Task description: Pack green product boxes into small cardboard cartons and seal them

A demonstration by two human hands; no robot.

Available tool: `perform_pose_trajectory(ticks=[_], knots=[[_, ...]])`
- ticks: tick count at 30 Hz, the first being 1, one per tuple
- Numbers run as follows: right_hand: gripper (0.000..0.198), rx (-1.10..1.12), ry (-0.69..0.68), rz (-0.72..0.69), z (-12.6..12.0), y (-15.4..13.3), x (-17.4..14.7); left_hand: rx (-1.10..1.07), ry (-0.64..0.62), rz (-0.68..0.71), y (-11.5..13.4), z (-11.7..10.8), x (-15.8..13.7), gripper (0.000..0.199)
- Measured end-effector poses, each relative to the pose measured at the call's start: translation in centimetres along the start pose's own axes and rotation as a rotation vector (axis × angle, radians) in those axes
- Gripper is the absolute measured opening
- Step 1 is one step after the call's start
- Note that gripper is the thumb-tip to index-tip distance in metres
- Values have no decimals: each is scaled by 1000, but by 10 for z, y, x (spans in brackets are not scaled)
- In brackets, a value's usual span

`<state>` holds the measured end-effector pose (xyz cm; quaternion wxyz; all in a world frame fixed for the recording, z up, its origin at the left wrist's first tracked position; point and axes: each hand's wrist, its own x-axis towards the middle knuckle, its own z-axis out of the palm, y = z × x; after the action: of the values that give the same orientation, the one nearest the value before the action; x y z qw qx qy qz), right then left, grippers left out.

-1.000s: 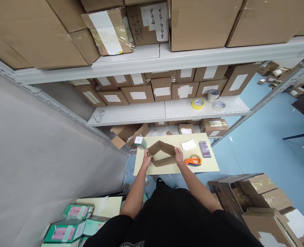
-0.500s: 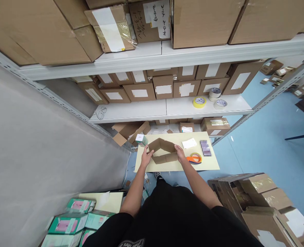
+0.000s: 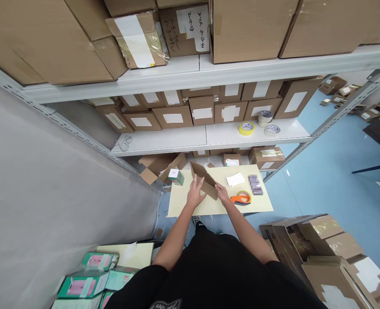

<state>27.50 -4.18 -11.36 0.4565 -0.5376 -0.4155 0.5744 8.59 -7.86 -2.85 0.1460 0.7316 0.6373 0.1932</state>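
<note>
Currently, the carton (image 3: pixel 209 187) is held over the bench (image 3: pixel 179 201), pinched at one end by the right hand (image 3: pixel 222 194) and touched by the widely spread left hand (image 3: pixel 194 195); on the bench's left, a green box (image 3: pixel 176 177) is set.

The left arm (image 3: pixel 174 240) and right arm (image 3: pixel 248 234) reach from the near side, converging toward far. The left hand (image 3: pixel 195 194) spreads its fingers, thumb pointing right; the right hand (image 3: pixel 222 193), near it, angles left, fingers bent in a grip.
</note>
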Motion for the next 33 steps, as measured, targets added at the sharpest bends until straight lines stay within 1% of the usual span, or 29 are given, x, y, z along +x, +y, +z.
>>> perform_pose_trajectory(ticks=[1,2,4,6,7,8,10,13,16,18,23,26,28,30,31,33], knots=[[59,-19,-10,0,3,-2,-1,-6,-14,-8,1,2,4,89],[59,-39,-21,3,6,-4,-2,-20,-25,-23,0,5,8,82],[59,-73,-27,9,10,-5,-4,-78,-30,-58,-3,13,12,57],[56,-109,-1,10,11,-4,-6,-168,-17,-75,-9,21,10,32],[54,-134,21,6,10,-4,-7,-216,-9,-69,-12,24,8,25],[52,-163,45,2,8,-4,-7,-260,-2,-53,-14,26,4,23],[48,-230,91,-1,3,-4,-5,-320,8,-13,-17,29,-4,25],[44,-307,153,20,-1,-8,1,-346,21,27,-15,27,-20,25],[41,-329,201,49,3,-12,6,-342,-4,23,-11,25,-37,28],[41,-326,211,59,8,-13,7,-347,7,3,-9,25,-47,32],[43,-390,161,23,15,-12,-1,-410,97,-17,-18,24,-62,36],[47,-382,98,21,15,-10,-6,-428,114,-60,-27,26,-64,36],[50,-336,51,26,15,-9,-7,-416,100,-123,-30,28,-64,30],[50,-298,20,26,14,-8,-8,-404,86,-197,-30,31,-63,18],[50,-288,11,23,14,-8,-8,-405,80,-229,-28,32,-63,18],[51,-285,-3,18,12,-8,-8,-423,75,-276,-24,33,-63,37]])
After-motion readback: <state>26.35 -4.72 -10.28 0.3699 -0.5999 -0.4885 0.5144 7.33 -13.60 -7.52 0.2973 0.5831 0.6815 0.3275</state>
